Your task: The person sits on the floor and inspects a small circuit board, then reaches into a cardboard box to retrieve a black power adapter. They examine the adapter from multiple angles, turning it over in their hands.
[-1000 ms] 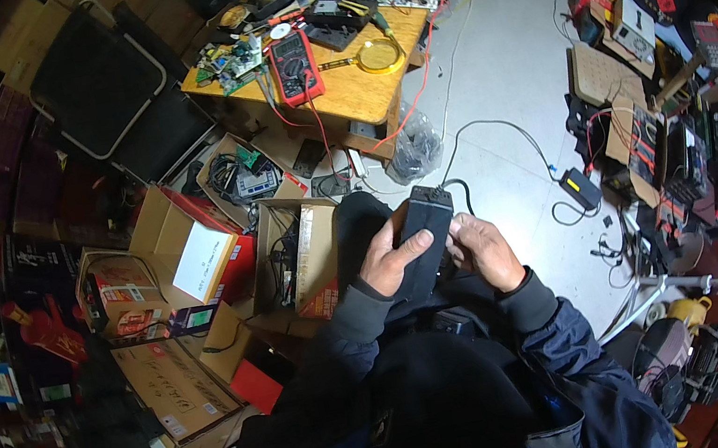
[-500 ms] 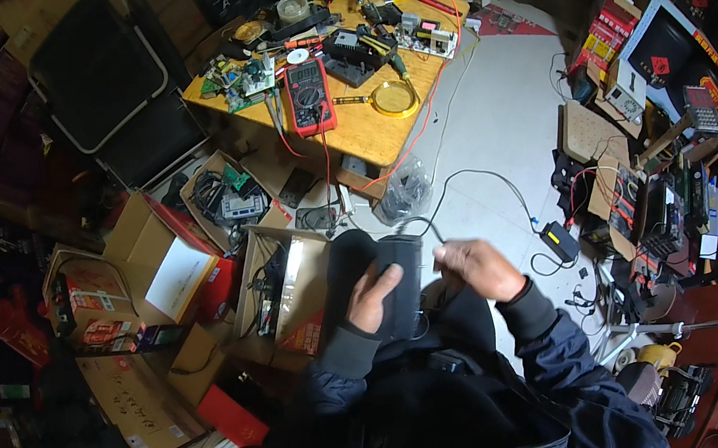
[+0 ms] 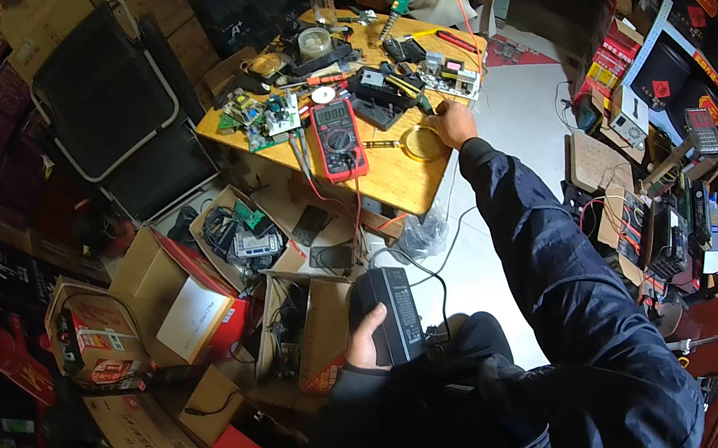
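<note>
Adapter (image 3: pixel 401 307), black, left side held by left fingers (image 3: pixel 375 318)

Circuit boards (image 3: pixel 249 115) and a red multimeter (image 3: pixel 338 140) on the wooden table (image 3: pixel 410 189) suggest an electronics repair workshop.

the front corner of the surface (image 3: pixel 396 191) leaves room to pass in front of the multimeter (image 3: pixel 338 139) and magnifying glass (image 3: pixel 422 144). farther back, circuit boards (image 3: pixel 267 116) and a black casing (image 3: pixel 377 93) block the way; an orange cable (image 3: pixel 466 8) runs beyond the right hand (image 3: pixel 456 125).
</note>
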The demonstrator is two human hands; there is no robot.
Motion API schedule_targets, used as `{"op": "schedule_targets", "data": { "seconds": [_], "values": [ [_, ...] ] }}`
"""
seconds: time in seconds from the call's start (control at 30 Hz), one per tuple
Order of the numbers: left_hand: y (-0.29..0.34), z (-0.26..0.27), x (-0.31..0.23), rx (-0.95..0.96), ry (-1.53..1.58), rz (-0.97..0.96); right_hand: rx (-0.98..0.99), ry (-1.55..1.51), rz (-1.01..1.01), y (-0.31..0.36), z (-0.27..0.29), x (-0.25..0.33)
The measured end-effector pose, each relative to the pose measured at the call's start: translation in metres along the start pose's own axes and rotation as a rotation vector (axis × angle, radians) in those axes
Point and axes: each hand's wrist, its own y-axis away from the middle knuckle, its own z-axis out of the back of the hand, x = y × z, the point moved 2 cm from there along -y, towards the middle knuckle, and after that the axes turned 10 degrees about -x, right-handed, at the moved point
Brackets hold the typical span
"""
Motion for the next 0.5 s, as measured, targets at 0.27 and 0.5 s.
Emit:
{"op": "schedule_targets", "data": {
  "seconds": [0.27,0.5],
  "values": [
    [-0.005,-0.001,-0.006,-0.021,0.018,0.022,0.051,0.193,0.015,-0.011,0.015,-0.027],
    [-0.03,-0.012,-0.003,0.005,-0.02,0.026,0.165,-1.101,-0.654,0.097,0.129,-0.052]
  ]
}}
